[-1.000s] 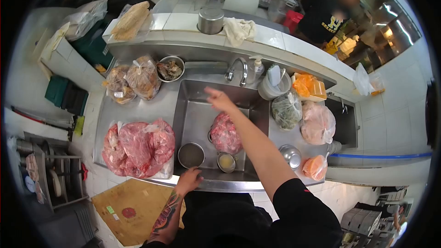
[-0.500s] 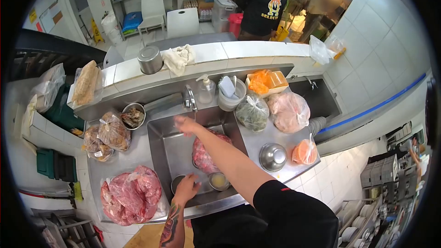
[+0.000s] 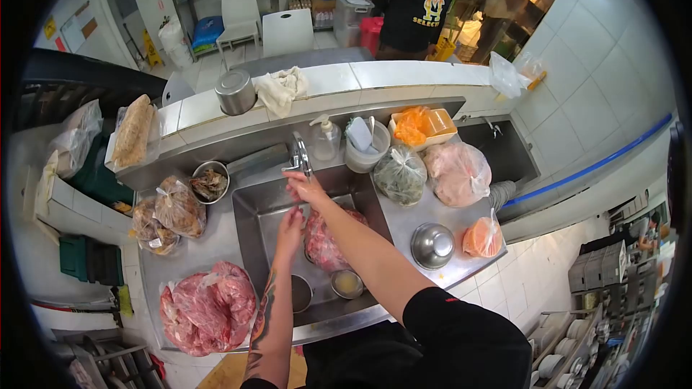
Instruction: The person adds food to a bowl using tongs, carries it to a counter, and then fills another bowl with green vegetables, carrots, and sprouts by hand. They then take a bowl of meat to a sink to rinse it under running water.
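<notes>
Under the faucet (image 3: 301, 155) my right hand (image 3: 305, 187) is held with its fingers stretched out and nothing in them. My left hand (image 3: 290, 226) is raised just below it over the sink (image 3: 254, 234), fingers extended and holding nothing. In the sink beneath my right forearm lies a bag of raw meat (image 3: 323, 241), partly covered by that arm. A small metal bowl of yellowish liquid (image 3: 347, 284) sits in front of it. Beside my left forearm is a round metal container (image 3: 301, 294), partly hidden.
Left of the sink are a large bag of meat (image 3: 209, 310), brown filled bags (image 3: 180, 207) and a metal bowl (image 3: 210, 182). To the right stand a green bag (image 3: 400, 176), a pale pink bag (image 3: 459, 173) and an upturned bowl (image 3: 432, 246). A person (image 3: 413, 11) stands beyond the ledge.
My left hand has risen from the front of the sink toward the faucet. My right hand has shifted slightly right and up, under the spout.
</notes>
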`<act>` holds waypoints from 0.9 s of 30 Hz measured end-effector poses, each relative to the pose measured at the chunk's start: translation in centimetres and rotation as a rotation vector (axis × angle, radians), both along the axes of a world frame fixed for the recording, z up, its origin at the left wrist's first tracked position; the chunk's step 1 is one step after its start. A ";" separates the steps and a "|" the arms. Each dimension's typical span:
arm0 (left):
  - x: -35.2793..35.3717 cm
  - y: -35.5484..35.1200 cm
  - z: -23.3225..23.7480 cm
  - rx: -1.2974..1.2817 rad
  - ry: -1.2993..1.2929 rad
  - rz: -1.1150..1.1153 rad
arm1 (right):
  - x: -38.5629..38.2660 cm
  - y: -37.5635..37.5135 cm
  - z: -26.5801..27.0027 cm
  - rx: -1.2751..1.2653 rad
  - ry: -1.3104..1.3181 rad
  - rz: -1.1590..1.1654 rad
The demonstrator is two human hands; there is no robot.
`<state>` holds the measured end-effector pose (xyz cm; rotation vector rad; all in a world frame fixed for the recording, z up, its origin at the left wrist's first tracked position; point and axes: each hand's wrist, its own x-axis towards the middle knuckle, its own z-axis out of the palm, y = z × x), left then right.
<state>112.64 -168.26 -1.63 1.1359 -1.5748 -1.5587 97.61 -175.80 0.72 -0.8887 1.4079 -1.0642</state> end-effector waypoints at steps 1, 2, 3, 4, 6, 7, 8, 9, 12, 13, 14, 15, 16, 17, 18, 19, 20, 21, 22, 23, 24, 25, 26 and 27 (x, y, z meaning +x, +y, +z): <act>-1.0 0.5 3.9 0.285 0.209 0.132 | 0.0 0.3 0.0 -0.041 -0.251 -0.171; -2.3 0.5 6.4 0.571 0.419 0.264 | 0.0 0.6 0.1 -0.082 -0.499 -0.345; -3.5 0.0 7.0 0.575 0.419 0.264 | 0.2 0.9 0.3 -0.079 -0.497 -0.347; -4.5 -0.4 7.2 0.610 0.511 0.226 | 0.6 1.4 0.5 -0.081 -0.640 -0.542; -5.9 -1.7 6.8 0.648 0.605 0.193 | 1.3 2.5 0.8 -0.115 -0.780 -0.786; -6.9 -2.8 5.3 0.651 0.689 0.168 | 1.7 3.1 0.5 -0.110 -0.779 -0.783; -7.6 -3.5 4.1 0.653 0.775 0.140 | 1.8 3.7 -0.3 -0.144 -0.807 -0.745; -7.8 -3.6 3.9 0.656 0.777 0.145 | 1.8 4.1 -1.0 -0.176 -0.834 -0.706; -8.9 -3.3 3.6 0.565 0.673 0.169 | 0.5 3.6 -3.0 -0.180 -0.409 -0.567; -9.9 -2.5 4.3 0.444 0.558 0.300 | -0.6 3.0 -4.1 -0.176 -0.410 -0.567; -10.6 -2.0 4.6 0.323 0.437 0.429 | -2.0 2.4 -5.3 -0.166 -0.179 -0.485; -10.8 -2.2 4.5 0.328 0.431 0.439 | -2.8 2.2 -5.9 -0.152 0.049 -0.394; -10.9 -2.5 4.0 0.223 0.285 0.391 | -2.7 2.9 -4.6 -0.135 0.044 -0.380; -10.5 -2.8 3.4 0.123 0.136 0.346 | -1.8 4.0 -2.1 -0.083 -0.137 -0.480; -10.1 -3.3 3.5 0.136 0.128 0.378 | -1.3 4.6 -0.6 -0.030 -0.312 -0.574; -9.5 -3.8 3.6 0.008 -0.047 0.285 | -0.9 4.8 -0.7 -0.106 -0.624 -0.552; -8.8 -4.2 3.7 -0.115 -0.223 0.183 | -0.4 5.7 -1.0 -0.051 -0.762 -0.583; -8.2 -4.7 3.0 -0.101 -0.231 0.207 | 1.0 6.7 2.1 0.003 -0.898 -0.619; -7.9 -5.4 2.3 -0.282 -0.399 0.161 | 2.0 6.8 1.5 0.018 -0.896 -0.604; -7.9 -5.7 1.6 -0.464 -0.564 0.106 | 3.1 7.0 1.0 -0.081 -0.726 -0.610; -7.6 -5.2 2.8 -0.488 -0.575 0.039 | 3.6 7.2 0.3 -0.181 -0.556 -0.615; -7.5 -4.9 3.5 -0.479 -0.577 0.043 | 3.0 7.0 0.0 -0.171 -0.554 -0.611; -7.3 -4.8 4.2 -0.525 -0.658 -0.116 | 1.5 6.5 -0.1 -0.012 -0.704 -0.484; -7.1 -5.0 4.4 -0.569 -0.737 -0.276 | 0.3 6.1 -0.1 0.149 -0.850 -0.351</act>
